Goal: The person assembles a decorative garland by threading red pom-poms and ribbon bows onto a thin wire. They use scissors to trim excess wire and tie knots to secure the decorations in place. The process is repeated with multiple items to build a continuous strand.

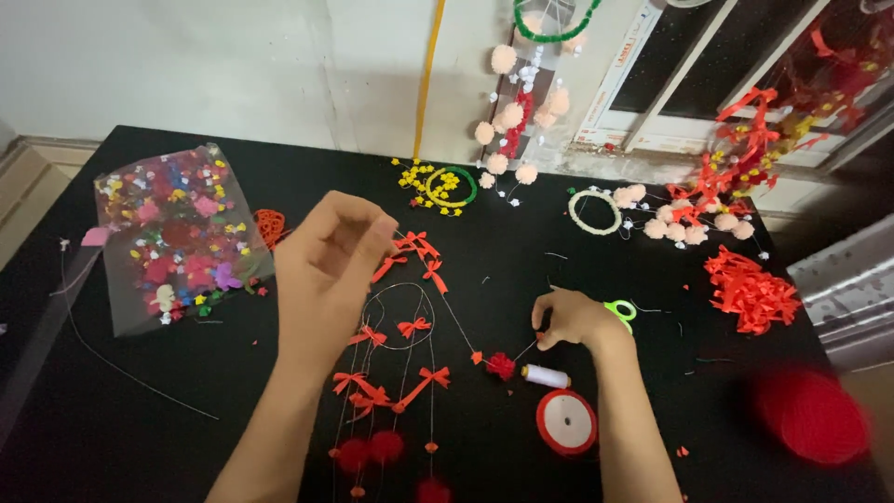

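Your left hand, fingers pinched together, lifts a thin thread toward your right hand (also pinching it); overpulling risks tangling the red bows.

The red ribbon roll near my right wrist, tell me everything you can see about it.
The red ribbon roll lies flat on the black table, seen from above as a round disc: a ring of wound, glossy red ribbon around a pale, whitish centre. It sits just inside the right forearm, below the small white thread spool, which lies close beside it; whether they touch cannot be told. No loose ribbon tail is visible. Neither hand holds it.
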